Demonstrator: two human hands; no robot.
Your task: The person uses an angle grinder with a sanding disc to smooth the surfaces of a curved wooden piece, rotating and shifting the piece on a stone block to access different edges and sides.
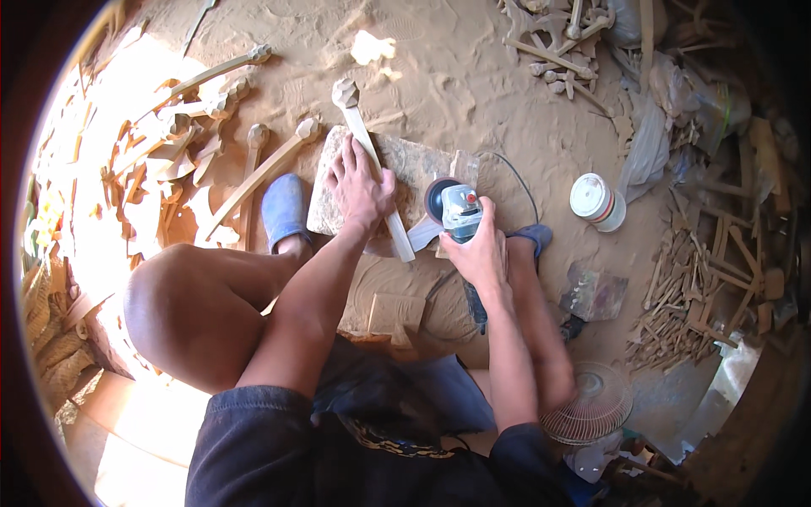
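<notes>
My left hand (359, 184) presses flat on a long pale carved wooden piece (348, 100) that lies across a flat stone slab (418, 165) on the sandy ground. Its carved knob end points away from me. My right hand (480, 249) grips a blue-grey angle grinder (460, 209), whose disc (433, 199) sits just right of the wooden piece, near its lower end. The grinder's cord loops over the slab behind it. I am squatting, with a blue slipper (285, 209) by the slab's left edge.
Several similar carved wooden pieces (253, 173) lie at the left among offcuts. A white lidded jar (596, 201) stands right of the slab. Wood scraps are heaped at the right (693, 287) and top (557, 42). A small fan (591, 414) lies at the lower right.
</notes>
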